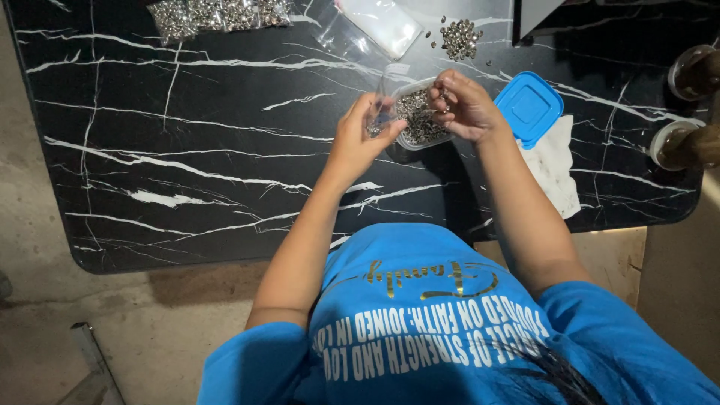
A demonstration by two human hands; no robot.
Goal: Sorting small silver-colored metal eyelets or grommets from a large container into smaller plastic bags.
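One clear tub (420,139) of small metal bits sits between my hands, my left hand (358,139) pinched shut on one little clear bag (381,105) at its left rim and my right hand (463,105) curled above it, fingertips closed on a few bits.

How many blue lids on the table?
1. The blue lid lies flat on the black marble-look table, right of the clear container, partly on a white cloth.

Black marble-look surface (187,150) with white veining (rounded corners). Bare concrete floor (112,315) below, dull grey-brown. Dim light overall; metal leg (94,364) at lower left.
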